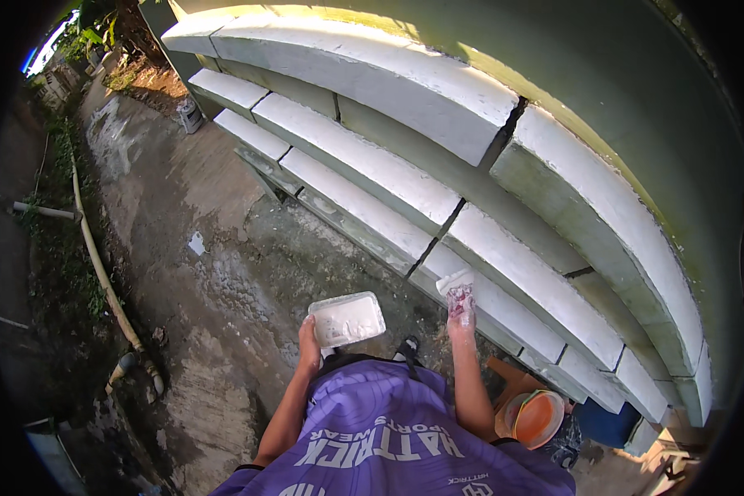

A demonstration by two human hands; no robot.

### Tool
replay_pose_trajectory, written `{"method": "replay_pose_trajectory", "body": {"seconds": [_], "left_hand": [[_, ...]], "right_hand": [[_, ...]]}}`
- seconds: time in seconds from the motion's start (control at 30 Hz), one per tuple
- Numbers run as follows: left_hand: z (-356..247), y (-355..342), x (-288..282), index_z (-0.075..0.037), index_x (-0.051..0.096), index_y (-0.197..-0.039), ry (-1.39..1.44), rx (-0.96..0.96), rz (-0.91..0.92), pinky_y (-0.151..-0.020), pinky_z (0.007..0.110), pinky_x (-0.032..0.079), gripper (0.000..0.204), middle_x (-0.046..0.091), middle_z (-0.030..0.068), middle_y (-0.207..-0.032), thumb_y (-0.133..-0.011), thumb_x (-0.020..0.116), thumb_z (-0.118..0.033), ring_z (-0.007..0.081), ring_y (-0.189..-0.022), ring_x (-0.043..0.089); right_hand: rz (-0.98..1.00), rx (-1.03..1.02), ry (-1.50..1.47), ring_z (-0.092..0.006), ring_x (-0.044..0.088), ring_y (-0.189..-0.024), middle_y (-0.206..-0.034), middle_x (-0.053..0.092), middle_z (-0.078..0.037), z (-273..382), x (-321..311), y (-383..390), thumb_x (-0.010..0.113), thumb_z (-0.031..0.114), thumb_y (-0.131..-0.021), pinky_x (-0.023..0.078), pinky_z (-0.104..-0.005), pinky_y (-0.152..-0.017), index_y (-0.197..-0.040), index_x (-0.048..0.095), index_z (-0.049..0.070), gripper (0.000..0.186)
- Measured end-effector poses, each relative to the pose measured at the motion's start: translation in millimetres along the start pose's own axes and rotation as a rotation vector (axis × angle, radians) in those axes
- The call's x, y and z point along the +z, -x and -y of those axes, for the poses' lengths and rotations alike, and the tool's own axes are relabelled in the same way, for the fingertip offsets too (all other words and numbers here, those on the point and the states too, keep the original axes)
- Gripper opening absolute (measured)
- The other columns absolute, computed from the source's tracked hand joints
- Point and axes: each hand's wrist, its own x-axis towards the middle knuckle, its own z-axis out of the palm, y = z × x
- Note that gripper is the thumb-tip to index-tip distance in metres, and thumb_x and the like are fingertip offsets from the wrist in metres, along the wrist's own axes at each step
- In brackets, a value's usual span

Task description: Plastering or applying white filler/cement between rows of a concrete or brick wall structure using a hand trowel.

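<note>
My left hand [309,343] grips the near left side of a white rectangular tray [380,318] that holds white paint [343,321]. In front of me and to the right, my right hand [462,312] is closed on a flat, white-coated tool that looks like a paintbrush [454,281]. White smears cover those fingers, and the tool's handle is mostly hidden by them. The brush end is over the lowest pale ledge [492,302], seemingly against its top. Stepped concrete ledges with white tops [364,174] rise beyond it, split by dark gaps.
Beside my right arm stand an orange-lined bucket [539,419], a brown plastic piece [511,380] and a blue container [601,423]. A long pipe [96,248] runs along the left of the stained concrete ground [198,322]. A small can [189,116] stands far left of the ledges.
</note>
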Motion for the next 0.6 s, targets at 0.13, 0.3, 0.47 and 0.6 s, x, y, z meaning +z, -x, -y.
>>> {"method": "replay_pose_trajectory", "body": {"seconds": [0.13, 0.3, 0.47, 0.6], "left_hand": [[28, -15, -17, 0.005, 0.054, -0.115, 0.039, 0.062, 0.047, -0.094, 0.031, 0.037, 0.049, 0.057, 0.0106, -0.110, -0.098, 0.037, -0.038, 0.0178, -0.103, 0.052], [8, 3, -4, 0.005, 0.055, -0.113, 0.010, 0.070, -0.060, -0.094, 0.031, 0.038, 0.048, 0.057, 0.0105, -0.111, -0.098, 0.038, -0.037, 0.0173, -0.102, 0.051], [8, 6, -5, 0.005, 0.055, -0.113, -0.048, 0.077, -0.015, -0.093, 0.031, 0.038, 0.047, 0.057, 0.0105, -0.110, -0.098, 0.038, -0.036, 0.0174, -0.101, 0.051], [3, 17, -5, 0.005, 0.055, -0.112, 0.013, 0.058, -0.015, -0.092, 0.031, 0.038, 0.047, 0.057, 0.0100, -0.109, -0.098, 0.038, -0.036, 0.0178, -0.099, 0.052]], "right_hand": [[-0.023, -0.609, 0.496, -0.0217, 0.062, -0.084, -0.099, 0.062, -0.009, 19, 42, 4, 0.056, 0.015, -0.092, 0.050, -0.0331, -0.076, -0.105, 0.055, 0.003, 0.018], [0.286, -1.278, 1.589, -0.0331, 0.054, -0.105, -0.110, 0.059, -0.016, 21, 67, 9, 0.051, 0.003, -0.085, 0.042, -0.0461, -0.093, -0.119, 0.055, 0.003, 0.034], [0.526, -1.412, 2.200, -0.0326, 0.040, -0.126, -0.136, 0.043, -0.014, -13, 61, -22, 0.048, 0.010, -0.087, 0.030, -0.0467, -0.108, -0.134, 0.045, 0.011, 0.047], [0.257, -1.330, 2.494, -0.0379, 0.035, -0.130, -0.143, 0.036, -0.018, -37, 64, -8, 0.047, 0.014, -0.088, 0.023, -0.0501, -0.110, -0.142, 0.034, 0.012, 0.055]]}}
